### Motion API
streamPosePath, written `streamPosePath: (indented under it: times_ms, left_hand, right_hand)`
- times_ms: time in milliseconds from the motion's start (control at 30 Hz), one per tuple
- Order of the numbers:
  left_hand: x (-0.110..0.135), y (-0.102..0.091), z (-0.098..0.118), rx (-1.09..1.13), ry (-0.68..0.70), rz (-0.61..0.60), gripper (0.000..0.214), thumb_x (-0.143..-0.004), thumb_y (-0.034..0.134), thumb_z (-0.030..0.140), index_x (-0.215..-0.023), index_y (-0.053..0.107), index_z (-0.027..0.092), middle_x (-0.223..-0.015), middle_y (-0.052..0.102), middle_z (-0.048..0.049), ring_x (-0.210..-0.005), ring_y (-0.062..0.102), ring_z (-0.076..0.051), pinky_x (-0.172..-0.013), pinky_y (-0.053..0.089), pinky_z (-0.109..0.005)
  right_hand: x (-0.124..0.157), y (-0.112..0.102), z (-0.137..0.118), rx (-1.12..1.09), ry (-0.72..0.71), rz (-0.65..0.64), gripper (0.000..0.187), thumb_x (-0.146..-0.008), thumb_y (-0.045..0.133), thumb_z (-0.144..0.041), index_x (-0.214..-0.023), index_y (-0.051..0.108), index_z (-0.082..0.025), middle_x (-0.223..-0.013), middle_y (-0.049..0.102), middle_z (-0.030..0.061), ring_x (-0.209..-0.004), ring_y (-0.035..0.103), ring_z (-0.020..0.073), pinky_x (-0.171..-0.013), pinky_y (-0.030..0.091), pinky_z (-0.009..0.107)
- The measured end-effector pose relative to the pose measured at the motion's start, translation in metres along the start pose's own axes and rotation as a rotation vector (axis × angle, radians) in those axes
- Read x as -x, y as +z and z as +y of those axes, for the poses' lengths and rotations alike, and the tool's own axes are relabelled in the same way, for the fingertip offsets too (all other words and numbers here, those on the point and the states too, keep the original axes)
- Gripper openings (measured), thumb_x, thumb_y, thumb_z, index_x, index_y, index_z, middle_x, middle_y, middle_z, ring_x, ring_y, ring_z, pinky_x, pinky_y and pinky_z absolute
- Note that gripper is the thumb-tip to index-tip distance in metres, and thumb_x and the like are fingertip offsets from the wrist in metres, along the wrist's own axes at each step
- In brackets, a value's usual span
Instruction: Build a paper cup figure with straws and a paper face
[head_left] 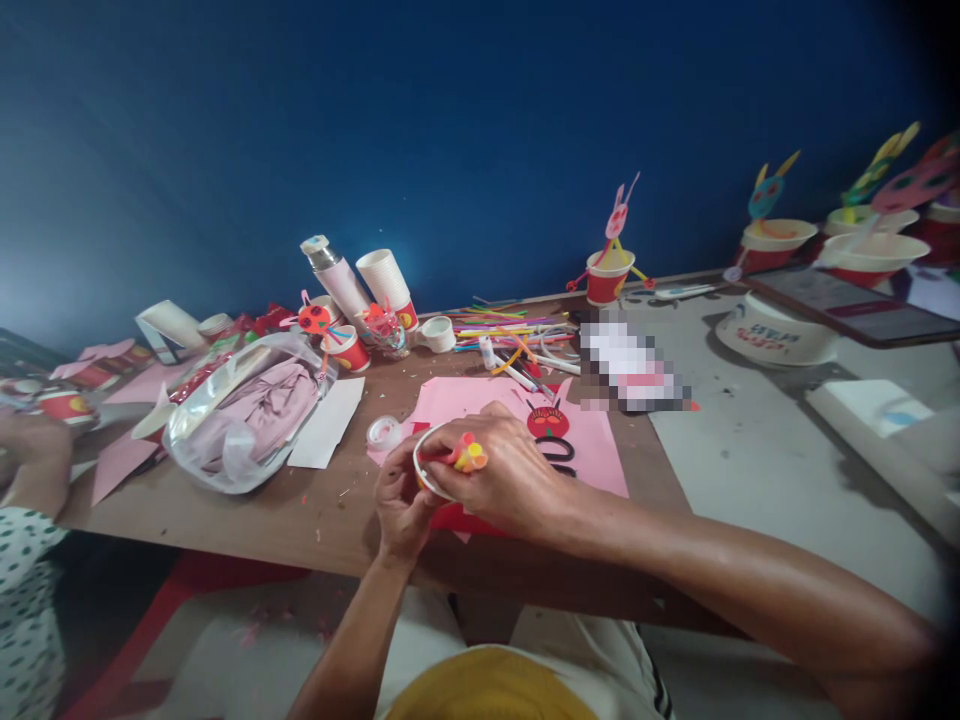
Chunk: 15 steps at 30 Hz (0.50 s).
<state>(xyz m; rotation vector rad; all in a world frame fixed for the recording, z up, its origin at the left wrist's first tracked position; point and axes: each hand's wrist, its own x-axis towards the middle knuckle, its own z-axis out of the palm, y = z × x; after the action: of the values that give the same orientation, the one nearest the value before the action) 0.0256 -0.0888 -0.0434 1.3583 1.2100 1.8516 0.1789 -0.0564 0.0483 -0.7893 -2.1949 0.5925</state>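
Head view, looking down over your forearms. Paper cup [424,478] is up off the wooden table [300,520] near its front edge, above the pink sheet [600,455]; only part of its white rim shows, the rest is hidden by your hands

Your left hand [401,508] is closed around the cup from below, thumb side up by the rim. Your right hand [504,472] lies over the top of it, fingers curled, pinching a short bundle of orange and yellow straw pieces [469,457] at the rim. Whether the pieces touch the cup wall you cannot tell from here

Step in hand, as it reads: straw pieces being set against the cup. Next move calls for a firm left grip so the cup does not roll, and a fine pinch from the right; the tape roll [384,432] lies just beside the cup, the scissors [559,450] on the pink sheet behind your right hand

Around: loose straws [510,335] mid-table, a clear bag of pink cloth [247,410] to the left, a finished rabbit cup [609,275] at the far edge. Another person's arm [30,455] rests at the left end, well apart from yours
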Motion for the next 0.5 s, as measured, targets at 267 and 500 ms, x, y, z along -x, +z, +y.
streamPosePath:
  times_ms: [267,500]
  left_hand:
    - [-0.002,0.002,0.011,-0.102,0.165,-0.067,0.047,-0.061,0.074,0.039,-0.102,0.062,0.019,-0.095,0.063,-0.0078,-0.089,0.06,-0.022,-0.08,0.048,-0.034]
    - [-0.006,0.0,0.015,-0.159,0.297,-0.166,0.047,-0.067,0.068,0.04,-0.108,0.06,0.018,-0.106,0.06,-0.0116,-0.102,0.054,-0.026,-0.088,0.043,-0.041]
  right_hand:
    - [-0.001,-0.002,0.0,0.086,0.03,0.027,0.021,-0.082,0.049,-0.029,-0.071,0.063,-0.018,-0.065,0.065,0.0009,-0.054,0.048,0.0107,-0.064,0.026,0.028]
    - [-0.002,0.0,0.002,-0.016,0.128,0.004,0.014,-0.077,0.051,-0.024,-0.07,0.062,-0.018,-0.058,0.062,-0.0014,-0.052,0.049,0.0097,-0.056,0.029,0.025]
